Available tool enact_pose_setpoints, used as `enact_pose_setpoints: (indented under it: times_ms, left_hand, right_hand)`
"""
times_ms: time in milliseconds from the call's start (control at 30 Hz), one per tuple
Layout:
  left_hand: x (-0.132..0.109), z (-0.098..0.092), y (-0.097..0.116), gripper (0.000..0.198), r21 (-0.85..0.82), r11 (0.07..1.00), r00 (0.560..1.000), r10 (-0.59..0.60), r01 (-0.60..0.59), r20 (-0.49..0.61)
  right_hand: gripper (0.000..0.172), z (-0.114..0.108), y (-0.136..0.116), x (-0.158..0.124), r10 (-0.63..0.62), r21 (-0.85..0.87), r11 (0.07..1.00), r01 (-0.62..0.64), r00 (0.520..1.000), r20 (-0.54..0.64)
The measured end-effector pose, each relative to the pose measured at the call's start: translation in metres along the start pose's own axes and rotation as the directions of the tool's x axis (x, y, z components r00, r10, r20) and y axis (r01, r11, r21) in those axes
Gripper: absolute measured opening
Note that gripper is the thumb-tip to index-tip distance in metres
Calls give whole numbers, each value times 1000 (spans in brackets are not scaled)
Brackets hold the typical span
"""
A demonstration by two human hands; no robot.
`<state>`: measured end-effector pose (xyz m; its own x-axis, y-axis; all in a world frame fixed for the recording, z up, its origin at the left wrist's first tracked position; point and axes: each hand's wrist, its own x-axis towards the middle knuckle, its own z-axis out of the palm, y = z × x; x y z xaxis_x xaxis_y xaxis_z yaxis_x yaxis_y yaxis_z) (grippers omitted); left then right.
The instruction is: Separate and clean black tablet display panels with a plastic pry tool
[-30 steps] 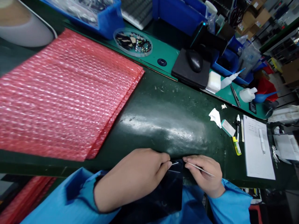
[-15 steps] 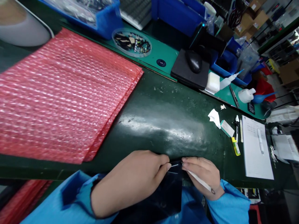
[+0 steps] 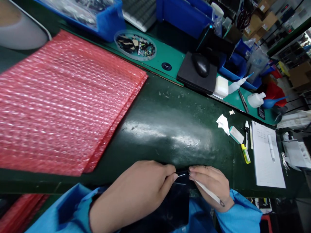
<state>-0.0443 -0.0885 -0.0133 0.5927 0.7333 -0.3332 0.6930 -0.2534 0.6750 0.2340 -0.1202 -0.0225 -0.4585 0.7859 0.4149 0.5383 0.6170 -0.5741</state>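
Note:
A dark, glossy flat panel [image 3: 175, 205] is held at the table's front edge, tilted down towards my lap. My left hand [image 3: 143, 191] is closed, its thumb and forefinger pinching the panel's upper edge. Across from it, my right hand [image 3: 213, 183] is closed around a thin white stick-like tool [image 3: 210, 193] that slants across the palm. The fingertips of that hand meet the panel's top edge near its corner, and the tool's tip is hidden there. Thin bright lines show on the panel between both hands.
Red bubble-wrap bags [image 3: 73, 100] cover the table's left side. To the right lie a crumpled tissue [image 3: 223, 123], an eraser-like block [image 3: 236, 135], a yellow-capped tube [image 3: 245, 153] and a paper sheet [image 3: 266, 161]. Behind are a round dish of small parts [image 3: 135, 45] and a mouse [image 3: 201, 64].
The view has shifted slightly, so both hands and the panel sit a little lower in it. Their grips look the same.

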Motion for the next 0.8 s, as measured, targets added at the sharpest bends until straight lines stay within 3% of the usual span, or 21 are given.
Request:
enact_pose_setpoints:
  times_ms: [367,800]
  left_hand:
    - [0,-6,6,38,1,998,993,-59,59,99]
    - [-1,-1,4,37,-7,1000,1000,-20,21,18]
  right_hand:
    - [28,-1,-1,-1,31,9,999,-31,999,7]
    - [31,-5,-4,16,31,4,1000,-31,999,24]
